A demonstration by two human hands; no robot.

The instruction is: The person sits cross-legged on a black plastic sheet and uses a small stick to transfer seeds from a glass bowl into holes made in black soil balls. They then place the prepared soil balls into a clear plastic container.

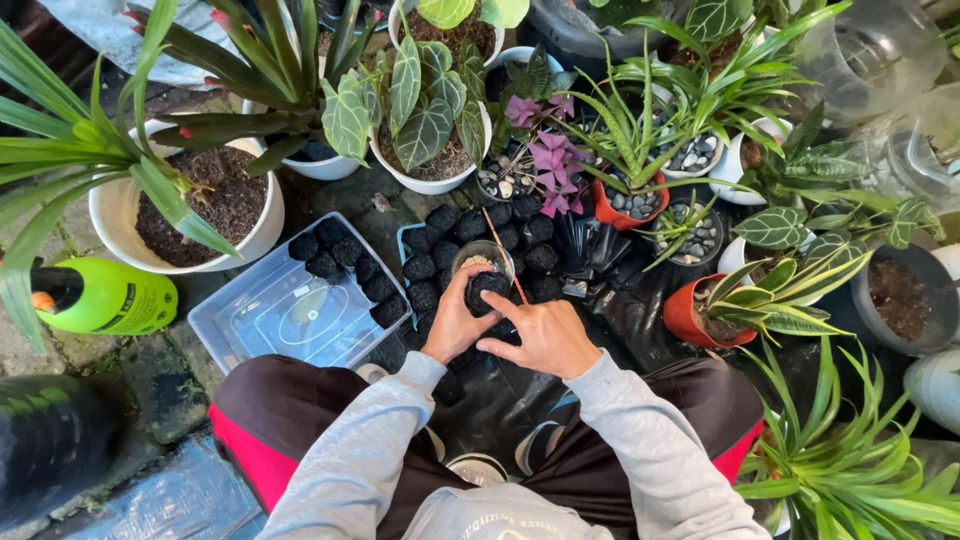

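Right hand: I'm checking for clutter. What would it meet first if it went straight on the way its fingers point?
The right hand already touches the small black soil-filled pouch; beyond probably stands the clear glass cup.

Black soil ball (489, 290), lime-green bottle (118, 297)

Both grey-sleeved arms reach forward, left hand (455, 322) curled with fingers closed, right hand (548, 335) beside it, index finger extended.

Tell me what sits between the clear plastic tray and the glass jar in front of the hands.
In the head view, rows of black soil balls lie between the clear tray and the glass jar, some along the tray's far rim.
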